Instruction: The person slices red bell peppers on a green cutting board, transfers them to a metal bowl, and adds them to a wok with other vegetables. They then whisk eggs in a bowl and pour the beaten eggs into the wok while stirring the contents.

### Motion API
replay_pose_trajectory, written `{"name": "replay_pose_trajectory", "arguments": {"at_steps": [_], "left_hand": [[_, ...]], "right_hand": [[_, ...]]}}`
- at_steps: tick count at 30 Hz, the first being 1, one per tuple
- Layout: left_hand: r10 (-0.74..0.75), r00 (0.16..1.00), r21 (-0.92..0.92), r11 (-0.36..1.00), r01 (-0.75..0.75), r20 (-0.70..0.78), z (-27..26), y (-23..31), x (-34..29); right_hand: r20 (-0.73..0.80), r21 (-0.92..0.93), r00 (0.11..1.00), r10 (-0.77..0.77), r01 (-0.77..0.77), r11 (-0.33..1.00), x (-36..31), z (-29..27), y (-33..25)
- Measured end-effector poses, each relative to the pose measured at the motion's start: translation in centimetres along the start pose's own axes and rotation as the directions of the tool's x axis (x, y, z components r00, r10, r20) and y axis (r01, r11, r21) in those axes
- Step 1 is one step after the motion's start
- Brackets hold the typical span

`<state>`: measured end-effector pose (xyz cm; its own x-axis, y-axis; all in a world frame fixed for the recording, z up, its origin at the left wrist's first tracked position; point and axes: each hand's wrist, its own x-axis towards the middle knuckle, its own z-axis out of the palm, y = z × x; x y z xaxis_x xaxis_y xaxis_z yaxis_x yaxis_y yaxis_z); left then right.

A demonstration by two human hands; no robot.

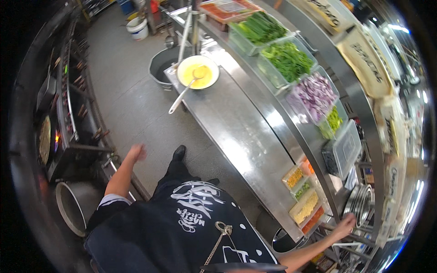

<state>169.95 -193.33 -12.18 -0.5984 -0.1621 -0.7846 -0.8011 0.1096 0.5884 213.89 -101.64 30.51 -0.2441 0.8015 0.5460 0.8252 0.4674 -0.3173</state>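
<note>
My left hand (137, 152) hangs over the floor beside the stove, somewhat blurred. Its fingers are loosely apart and nothing shows in them. On the right, my right hand (348, 224) reaches past the counter's near end to a stack of round metal bowls (358, 204). Those fingers curl at the lower rim of the stack; whether they grip it cannot be made out. At the far end of the steel counter (232, 123) stands a white bowl (184, 76) of yellow liquid like beaten egg. A pale-handled spoon (178, 102) leans in it, its handle over the counter edge.
Clear tubs of greens (287, 60) and chopped purple onion (313, 96) line the raised shelf, with a dark lidded tub (342, 148) nearer. Small trays (304, 207) of chopped ingredients sit on the counter. At left are a burner flame (57, 136) and a large pot (73, 207).
</note>
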Motion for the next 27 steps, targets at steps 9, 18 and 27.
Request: {"name": "replay_pose_trajectory", "arguments": {"at_steps": [9, 18, 27], "left_hand": [[0.350, 0.792, -0.386, 0.909, -0.157, 0.501, 15.6, 31.0, 1.9], [0.176, 0.750, -0.346, 0.935, 0.075, 0.637, 24.2, 37.7, 8.6], [0.311, 0.794, -0.583, 0.810, 0.066, 0.523, 17.3, 36.2, 4.4]], "right_hand": [[0.847, 0.347, -0.045, -0.530, -0.709, 0.614, -36.5, 24.6, -48.5], [0.919, 0.056, -0.185, -0.349, -0.813, 0.579, -40.0, 28.7, -69.0], [0.767, 0.394, 0.182, -0.615, 0.622, 0.677, -29.8, 24.2, -67.3]]}}
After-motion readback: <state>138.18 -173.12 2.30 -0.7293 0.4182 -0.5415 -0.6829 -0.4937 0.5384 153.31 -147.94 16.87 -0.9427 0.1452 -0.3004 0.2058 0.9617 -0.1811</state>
